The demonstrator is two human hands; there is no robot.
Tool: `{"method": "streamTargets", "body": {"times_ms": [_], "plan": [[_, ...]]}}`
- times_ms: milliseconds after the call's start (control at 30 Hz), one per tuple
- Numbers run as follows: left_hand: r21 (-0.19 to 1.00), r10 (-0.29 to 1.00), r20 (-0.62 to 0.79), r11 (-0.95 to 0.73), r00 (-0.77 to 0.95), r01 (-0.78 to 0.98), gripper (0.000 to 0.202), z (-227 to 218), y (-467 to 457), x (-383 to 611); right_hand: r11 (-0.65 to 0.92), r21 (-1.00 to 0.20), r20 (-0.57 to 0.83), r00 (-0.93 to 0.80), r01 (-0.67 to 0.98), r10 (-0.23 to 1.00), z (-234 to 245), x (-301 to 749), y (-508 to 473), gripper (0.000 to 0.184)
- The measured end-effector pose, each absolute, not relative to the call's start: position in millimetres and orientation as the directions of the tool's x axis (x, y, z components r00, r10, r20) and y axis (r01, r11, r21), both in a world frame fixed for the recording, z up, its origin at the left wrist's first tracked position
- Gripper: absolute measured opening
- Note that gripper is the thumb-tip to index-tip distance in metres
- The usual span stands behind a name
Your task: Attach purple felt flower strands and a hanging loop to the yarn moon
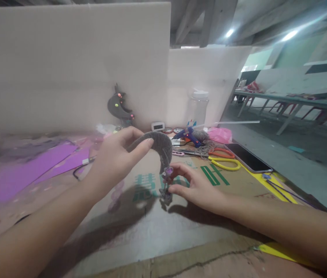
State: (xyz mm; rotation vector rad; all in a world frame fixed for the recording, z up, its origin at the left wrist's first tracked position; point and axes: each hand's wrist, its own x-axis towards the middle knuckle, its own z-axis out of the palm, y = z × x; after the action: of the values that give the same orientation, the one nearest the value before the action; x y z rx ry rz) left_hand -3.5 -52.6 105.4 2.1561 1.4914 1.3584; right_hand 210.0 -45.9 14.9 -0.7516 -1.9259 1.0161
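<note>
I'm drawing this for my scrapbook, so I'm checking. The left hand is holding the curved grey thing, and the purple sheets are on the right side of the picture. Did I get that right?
Not quite: in the head view, the purple sheets are on the left side of the picture. The left hand is holding the curved grey thing, just as you said.

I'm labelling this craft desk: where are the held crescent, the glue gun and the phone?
Held crescent [164,146], head view: its curved grey band.
Glue gun [189,134], head view: its blue body.
Phone [249,157], head view: its dark screen.
</note>
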Motion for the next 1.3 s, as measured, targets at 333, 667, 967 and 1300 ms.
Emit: {"method": "streamTargets", "body": {"times_ms": [333, 667, 967, 1300], "plan": [[0.552, 0.793, 0.598, -0.514, 0.118, 0.656, 0.019, 97, -55, 3, 0.623, -0.773, 0.549, -0.361, 0.124, 0.754, 23, 213, -48, 0.011], [0.630, 0.837, 0.539, -0.471, 0.088, 0.618, 0.025, 102, -48, -3, 0.295, -0.953, 0.300, -0.362, -0.071, 0.882, 39, 212, -52, 0.025], [0.747, 0.881, 0.462, -0.448, 0.100, 0.491, 0.025, 101, -33, -9, 0.356, -0.933, 0.310, -0.388, 0.048, 0.868, 33, 214, -47, 0.037], [0.676, 0.869, 0.468, -0.468, 0.160, 0.569, 0.019, 97, -56, 9, 0.466, -0.864, 0.364, -0.400, 0.191, 0.841, 48, 211, -52, 0.020]]}}
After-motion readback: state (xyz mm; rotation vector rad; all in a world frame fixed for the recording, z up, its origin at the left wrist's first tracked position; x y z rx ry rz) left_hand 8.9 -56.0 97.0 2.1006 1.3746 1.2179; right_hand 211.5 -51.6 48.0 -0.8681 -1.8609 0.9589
